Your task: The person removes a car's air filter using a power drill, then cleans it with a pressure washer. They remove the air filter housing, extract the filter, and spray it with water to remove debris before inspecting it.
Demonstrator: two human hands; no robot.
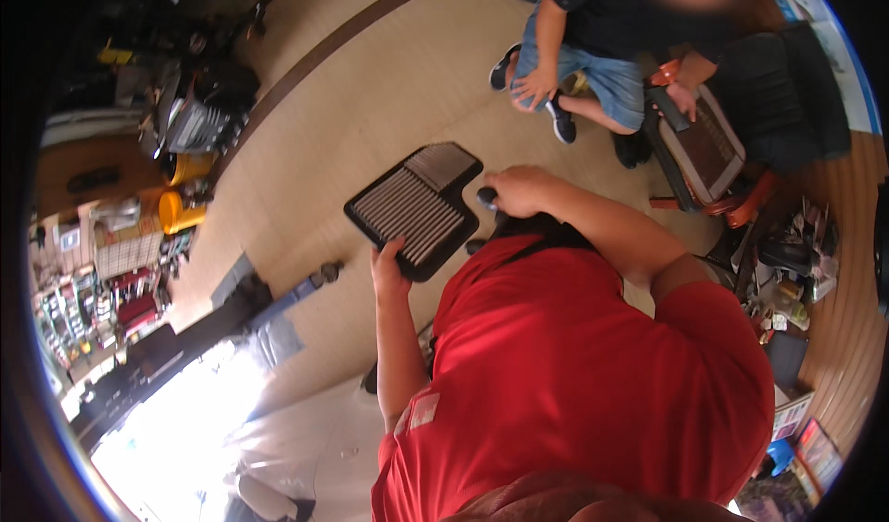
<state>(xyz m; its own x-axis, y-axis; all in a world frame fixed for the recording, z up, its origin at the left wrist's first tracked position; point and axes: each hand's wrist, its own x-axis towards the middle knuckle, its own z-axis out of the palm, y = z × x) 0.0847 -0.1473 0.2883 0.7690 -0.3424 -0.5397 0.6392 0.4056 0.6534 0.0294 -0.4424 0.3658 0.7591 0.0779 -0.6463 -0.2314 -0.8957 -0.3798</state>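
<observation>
My left hand (390,264) grips a panel air filter (409,214) by its lower edge, with the thumb lying over the black frame. The filter's grey-brown pleats face up, and a narrower section with finer pleats extends at its upper right. To the right of the filter, apart from it, my right hand (520,191) is closed around a dark tool with a rounded black end (487,196). Most of that tool is hidden by my fingers, so its kind does not show.
A person in denim shorts (593,82) sits at the upper right, beside a chair with a mesh panel (708,142). Machinery (199,114) and yellow containers (181,209) stand at the left. Crowded shelves (102,290) line the far left. Bright light comes from the lower left.
</observation>
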